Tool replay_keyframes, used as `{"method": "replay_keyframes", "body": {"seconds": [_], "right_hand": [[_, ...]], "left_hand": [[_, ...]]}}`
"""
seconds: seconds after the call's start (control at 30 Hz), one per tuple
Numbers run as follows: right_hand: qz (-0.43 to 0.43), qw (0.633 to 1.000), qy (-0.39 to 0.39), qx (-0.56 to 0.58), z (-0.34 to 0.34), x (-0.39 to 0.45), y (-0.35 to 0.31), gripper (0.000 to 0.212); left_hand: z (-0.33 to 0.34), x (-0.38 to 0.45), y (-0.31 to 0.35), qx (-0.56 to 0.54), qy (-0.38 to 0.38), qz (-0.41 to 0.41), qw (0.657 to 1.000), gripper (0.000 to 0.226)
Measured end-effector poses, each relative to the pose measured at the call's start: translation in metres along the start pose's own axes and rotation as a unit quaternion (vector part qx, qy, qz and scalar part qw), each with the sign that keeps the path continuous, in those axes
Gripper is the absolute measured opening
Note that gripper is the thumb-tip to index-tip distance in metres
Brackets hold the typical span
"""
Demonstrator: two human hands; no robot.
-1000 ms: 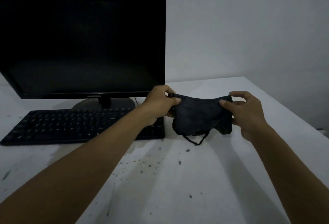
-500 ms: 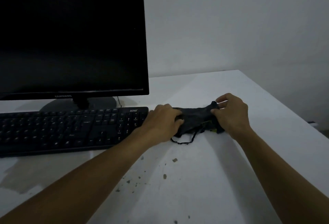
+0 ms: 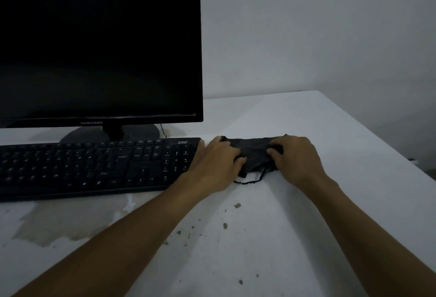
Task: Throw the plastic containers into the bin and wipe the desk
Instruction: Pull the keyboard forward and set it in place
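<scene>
No containers in view; dark cloth (image 3: 256, 152) pinned flat on worktop (image 3: 306, 226) at centre frame by left hand (image 3: 218, 162) and right hand (image 3: 295, 158), each grip closed on it; crumbs (image 3: 225, 226) and stain (image 3: 59, 223) at lower left unwiped.

"M-TECH" can be read in small white print at the top right corner of the flat black plastic keyboard (image 3: 94, 166). White digits 0 to 9 are printed on its number-pad keys. The logo on the big black monitor (image 3: 99, 44) bezel is too blurred to be read.

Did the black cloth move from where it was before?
Yes. The black cloth was held up in the air before. It has gone down onto the desk, beside the right end of the keyboard, under both hands.
</scene>
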State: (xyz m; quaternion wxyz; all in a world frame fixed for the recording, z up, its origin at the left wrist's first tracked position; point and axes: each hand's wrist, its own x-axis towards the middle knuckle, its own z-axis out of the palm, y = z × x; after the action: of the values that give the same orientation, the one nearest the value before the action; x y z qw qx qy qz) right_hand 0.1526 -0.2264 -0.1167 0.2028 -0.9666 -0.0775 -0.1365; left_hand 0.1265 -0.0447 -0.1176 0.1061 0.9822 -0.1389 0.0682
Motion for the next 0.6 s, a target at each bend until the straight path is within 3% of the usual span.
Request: {"method": "replay_keyframes", "body": {"seconds": [0.2,0.6], "right_hand": [[-0.009,1.000,0.003,0.018,-0.004,-0.004,-0.004,0.018],[0.001,0.992,0.057,0.113,-0.020,-0.035,-0.062,0.031]], "left_hand": [[-0.008,-0.006,-0.002,-0.014,-0.007,-0.011,1.000,0.033],[-0.045,-0.049,-0.017,-0.136,0.075,-0.036,0.987,0.034]]}}
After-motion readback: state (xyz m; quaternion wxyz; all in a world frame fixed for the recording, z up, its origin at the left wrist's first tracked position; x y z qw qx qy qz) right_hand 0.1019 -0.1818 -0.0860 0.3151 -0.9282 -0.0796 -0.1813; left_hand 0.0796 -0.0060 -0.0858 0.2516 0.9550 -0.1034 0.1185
